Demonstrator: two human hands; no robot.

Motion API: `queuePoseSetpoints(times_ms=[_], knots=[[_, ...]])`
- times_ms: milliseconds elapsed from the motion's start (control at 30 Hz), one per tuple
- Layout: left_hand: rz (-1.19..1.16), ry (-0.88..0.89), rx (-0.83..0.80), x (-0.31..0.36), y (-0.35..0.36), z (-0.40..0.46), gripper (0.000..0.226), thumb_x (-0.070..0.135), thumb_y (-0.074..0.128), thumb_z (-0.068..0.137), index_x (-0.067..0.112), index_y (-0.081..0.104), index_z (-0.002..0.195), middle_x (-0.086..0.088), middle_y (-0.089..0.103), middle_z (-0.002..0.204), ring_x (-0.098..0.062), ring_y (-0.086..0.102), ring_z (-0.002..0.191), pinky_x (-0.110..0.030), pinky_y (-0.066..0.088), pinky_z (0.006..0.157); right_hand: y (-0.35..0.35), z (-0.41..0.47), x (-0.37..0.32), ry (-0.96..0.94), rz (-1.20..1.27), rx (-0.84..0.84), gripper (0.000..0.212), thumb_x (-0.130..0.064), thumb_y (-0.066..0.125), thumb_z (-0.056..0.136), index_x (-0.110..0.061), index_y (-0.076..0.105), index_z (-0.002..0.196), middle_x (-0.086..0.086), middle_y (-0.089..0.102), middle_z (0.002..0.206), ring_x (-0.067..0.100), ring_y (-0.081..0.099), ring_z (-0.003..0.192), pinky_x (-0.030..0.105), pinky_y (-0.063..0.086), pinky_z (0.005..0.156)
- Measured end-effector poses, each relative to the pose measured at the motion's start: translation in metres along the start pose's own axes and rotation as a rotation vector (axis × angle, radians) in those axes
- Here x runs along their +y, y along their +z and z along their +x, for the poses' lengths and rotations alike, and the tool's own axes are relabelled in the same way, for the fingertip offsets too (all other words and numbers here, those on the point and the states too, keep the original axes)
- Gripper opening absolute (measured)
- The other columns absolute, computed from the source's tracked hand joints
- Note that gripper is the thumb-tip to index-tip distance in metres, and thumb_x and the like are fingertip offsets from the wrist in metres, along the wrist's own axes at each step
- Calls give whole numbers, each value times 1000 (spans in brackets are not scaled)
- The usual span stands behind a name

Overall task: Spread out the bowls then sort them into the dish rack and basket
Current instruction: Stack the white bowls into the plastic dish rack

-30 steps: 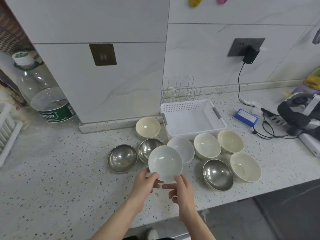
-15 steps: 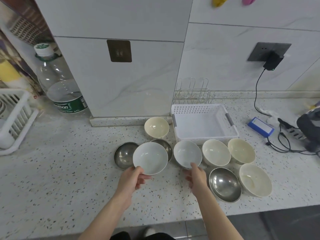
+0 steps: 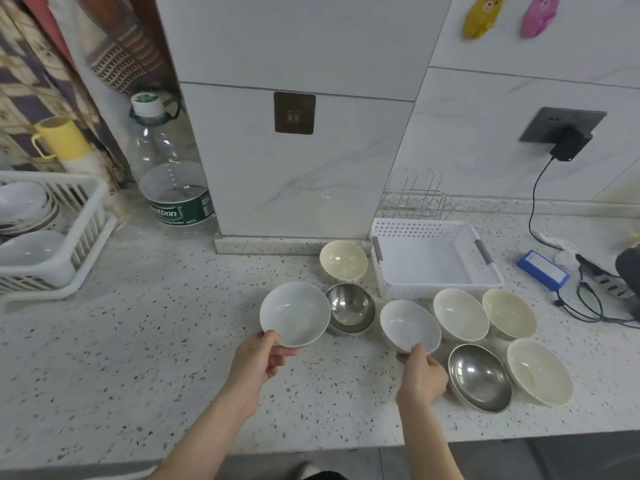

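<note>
My left hand [image 3: 258,362] grips the near rim of a white bowl [image 3: 294,313] and holds it above the counter, where it hides most of a steel bowl behind it. My right hand [image 3: 420,374] pinches the near rim of a second white bowl [image 3: 408,325], which is tilted up. A steel bowl [image 3: 351,308] sits between the two. Cream bowls [image 3: 343,260] [image 3: 460,314] [image 3: 508,313] [image 3: 538,370] and another steel bowl [image 3: 479,375] lie around. The white basket [image 3: 434,285] stands at the back right. The white dish rack [image 3: 83,237] at far left holds white dishes.
A large water bottle [image 3: 169,174] stands at the back left beside a wall column. A wire rack [image 3: 414,199] is behind the basket. A blue box [image 3: 542,273], cables and a charger [image 3: 569,147] lie at the right. The counter edge runs along the bottom.
My left hand carried the white bowl to the left while my right hand let go of it and took the second white bowl's rim, tilting it. The view swung left, showing the dish rack.
</note>
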State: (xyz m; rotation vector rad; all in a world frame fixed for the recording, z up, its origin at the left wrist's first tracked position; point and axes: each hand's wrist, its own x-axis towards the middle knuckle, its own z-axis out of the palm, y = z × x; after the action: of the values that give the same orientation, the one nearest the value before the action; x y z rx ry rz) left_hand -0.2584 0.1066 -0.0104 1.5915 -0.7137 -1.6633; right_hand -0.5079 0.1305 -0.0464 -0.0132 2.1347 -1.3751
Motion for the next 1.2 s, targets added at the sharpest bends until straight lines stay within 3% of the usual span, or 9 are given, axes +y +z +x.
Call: queuePoseSetpoints(times_ms=[233,400,500,600,867,1200], knots=[[-38,51,-24,15,-79,-14,19,14,53,90,11,63,106,-16,77,84,-11,55,56,-25,44,56,17,-74,-8,-137,86,105,28,-30,50,76,-12,70,75,-8,69,64,8,57,69,30,42,62],[-19,67,-19,26,-165,-29,18,14,53,91,15,63,106,-14,77,83,-14,55,62,-27,45,60,56,-163,2,-128,169,2,17,-25,54,77,-14,65,70,4,73,68,14,55,80,33,45,74],[-18,95,6,29,-220,-35,17,16,53,91,17,63,105,-11,77,82,-16,55,67,-29,46,62,79,-217,11,-51,211,-148,12,-17,55,78,-6,61,77,17,74,73,11,32,49,25,34,47],[-29,110,33,30,-268,-39,15,15,53,91,19,62,101,-11,77,80,-17,55,66,-29,46,62,98,-267,18,7,205,-308,12,-10,53,79,-1,60,85,21,73,74,7,20,37,17,20,33],[-41,106,112,23,-372,-71,14,16,51,93,17,63,101,-11,77,80,-17,55,67,-30,46,64,126,-377,43,-14,90,-521,17,-9,53,84,3,63,91,26,72,81,10,23,43,15,22,32],[-164,139,183,52,-418,-70,13,17,54,90,16,64,100,-11,77,81,-16,53,65,-28,46,61,158,-418,29,-90,64,-559,18,-11,55,84,1,63,94,22,73,74,9,24,42,16,21,33]])
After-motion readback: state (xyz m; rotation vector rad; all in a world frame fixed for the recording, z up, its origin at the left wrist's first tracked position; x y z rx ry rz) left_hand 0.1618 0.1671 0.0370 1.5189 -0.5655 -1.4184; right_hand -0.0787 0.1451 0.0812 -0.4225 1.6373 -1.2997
